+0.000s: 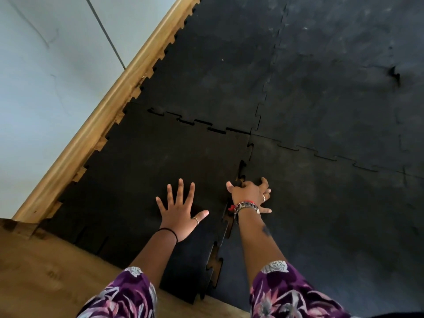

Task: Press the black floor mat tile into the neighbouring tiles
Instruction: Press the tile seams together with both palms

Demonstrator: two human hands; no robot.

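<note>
Now seating the tile's side seam, both hands down.
Left hand (181,211) flat, fingers spread wide, pinning the black floor mat tile (146,180) so it won't shift; right hand (251,195) just beside, fingers bunched on the gapped seam (226,226), holding nothing. Far seam (197,122) beyond hands also part open.

No readable text, label or number — anywhere.

Right hand (251,195) hides the seam beneath it.
</note>
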